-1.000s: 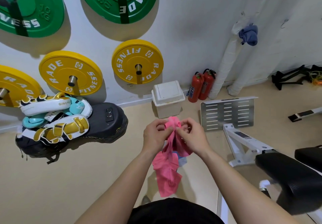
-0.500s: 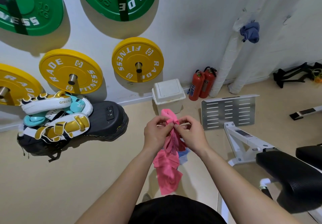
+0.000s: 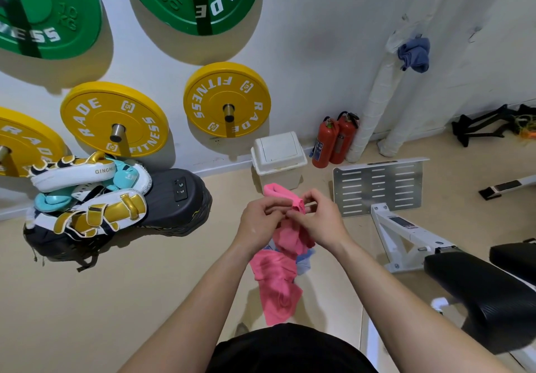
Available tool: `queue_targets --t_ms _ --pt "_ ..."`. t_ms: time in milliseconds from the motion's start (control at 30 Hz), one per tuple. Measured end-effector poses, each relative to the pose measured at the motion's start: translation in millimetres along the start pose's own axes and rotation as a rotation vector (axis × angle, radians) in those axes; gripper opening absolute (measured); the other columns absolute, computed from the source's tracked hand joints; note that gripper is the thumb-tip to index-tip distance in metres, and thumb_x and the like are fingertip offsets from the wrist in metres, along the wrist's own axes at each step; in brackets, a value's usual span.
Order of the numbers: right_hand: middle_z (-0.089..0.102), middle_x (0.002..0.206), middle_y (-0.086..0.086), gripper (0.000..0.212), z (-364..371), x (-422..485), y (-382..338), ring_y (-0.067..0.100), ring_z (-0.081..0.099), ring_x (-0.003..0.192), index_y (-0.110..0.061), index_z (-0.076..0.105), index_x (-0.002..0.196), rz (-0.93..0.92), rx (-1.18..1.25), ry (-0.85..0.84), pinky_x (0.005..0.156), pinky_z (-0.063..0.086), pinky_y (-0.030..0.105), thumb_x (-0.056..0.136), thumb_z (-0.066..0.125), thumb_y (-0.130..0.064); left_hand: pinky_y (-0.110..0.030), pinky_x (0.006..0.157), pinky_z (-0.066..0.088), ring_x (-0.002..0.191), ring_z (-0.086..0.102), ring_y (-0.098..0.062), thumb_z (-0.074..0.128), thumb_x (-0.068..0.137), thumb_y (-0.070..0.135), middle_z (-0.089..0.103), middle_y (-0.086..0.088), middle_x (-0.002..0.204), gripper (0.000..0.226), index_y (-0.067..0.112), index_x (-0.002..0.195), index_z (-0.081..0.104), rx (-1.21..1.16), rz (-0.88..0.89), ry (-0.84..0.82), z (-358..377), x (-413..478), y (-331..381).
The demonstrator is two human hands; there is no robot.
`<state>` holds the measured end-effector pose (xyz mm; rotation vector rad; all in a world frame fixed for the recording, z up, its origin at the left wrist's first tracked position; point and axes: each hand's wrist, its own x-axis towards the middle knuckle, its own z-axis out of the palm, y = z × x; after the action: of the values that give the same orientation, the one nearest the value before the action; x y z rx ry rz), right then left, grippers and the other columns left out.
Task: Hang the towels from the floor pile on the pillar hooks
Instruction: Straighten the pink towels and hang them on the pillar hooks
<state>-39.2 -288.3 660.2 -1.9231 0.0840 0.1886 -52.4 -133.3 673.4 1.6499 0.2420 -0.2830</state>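
A pink towel point(image 3: 277, 279) hangs in front of me, pinched at its top edge by both hands. My left hand point(image 3: 259, 224) grips the fabric from the left and my right hand point(image 3: 317, 221) grips it from the right, fingertips nearly touching. Its upper end sticks up leftward above my fingers. Behind the pink towel, a bit of pale blue cloth point(image 3: 304, 259) shows low on the floor. At the far right, a white wrapped pillar point(image 3: 374, 102) leans against the wall with a dark blue towel point(image 3: 414, 54) hanging on it near the top.
A white lidded bin point(image 3: 278, 157) and two red fire extinguishers point(image 3: 333, 140) stand at the wall. A perforated metal plate point(image 3: 380, 187) and a black padded bench point(image 3: 487, 291) lie to the right. Boxing pads on a black bag point(image 3: 90, 201) sit left. Weight plates hang on the wall.
Both hands have worked along the pink towel's top edge, and its upper end now sticks out further to the left. The view has shifted down slightly.
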Motion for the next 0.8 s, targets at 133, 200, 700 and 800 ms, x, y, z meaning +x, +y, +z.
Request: queue_targets --t_ms 133,200,700,800 --pt "0.06 0.065 0.001 0.013 -12.7 14.2 -3.2 0.007 0.052 0.058 -0.016 0.065 0.086 -0.029 -0.026 -0.073 0.059 0.044 0.023 0.081 0.076 -0.01 -0.024 0.072 0.051 0.078 0.068 -0.006 0.064 0.082 -0.001 0.075 0.003 0.092 0.031 0.023 0.099 0.073 0.206 0.173 0.105 -17.0 5.1 1.2" --pt "0.062 0.073 0.005 0.011 -20.8 19.4 -8.9 0.009 0.053 0.063 -0.017 0.067 0.089 -0.065 -0.04 -0.14 0.062 0.046 0.025 0.083 0.073 -0.011 -0.026 0.082 0.048 0.092 0.058 -0.008 0.078 0.075 0.016 0.062 0.009 0.106 0.048 0.03 0.118 0.063 0.484 0.265 0.222 -30.9 8.8 -2.2" --pt "0.058 0.09 0.015 0.008 -38.4 28.6 -13.8 0.022 0.059 0.076 -0.013 0.052 0.099 -0.035 -0.089 -0.188 0.07 0.058 0.053 0.095 0.059 -0.014 -0.021 0.071 0.045 0.08 0.059 -0.007 0.071 0.088 0.015 0.068 0.006 0.09 0.014 0.015 0.098 0.062 0.259 0.163 0.102 -47.1 8.4 14.7" --pt "0.058 0.079 0.0 0.038 -39.6 24.9 -17.3 0.015 0.057 0.074 -0.027 0.057 0.108 -0.038 -0.041 -0.274 0.077 0.054 0.051 0.075 0.073 -0.021 -0.017 0.078 0.045 0.092 0.062 -0.006 0.069 0.09 0.023 0.068 0.013 0.099 0.018 0.024 0.106 0.061 0.35 0.261 0.135 -40.3 6.6 13.7"
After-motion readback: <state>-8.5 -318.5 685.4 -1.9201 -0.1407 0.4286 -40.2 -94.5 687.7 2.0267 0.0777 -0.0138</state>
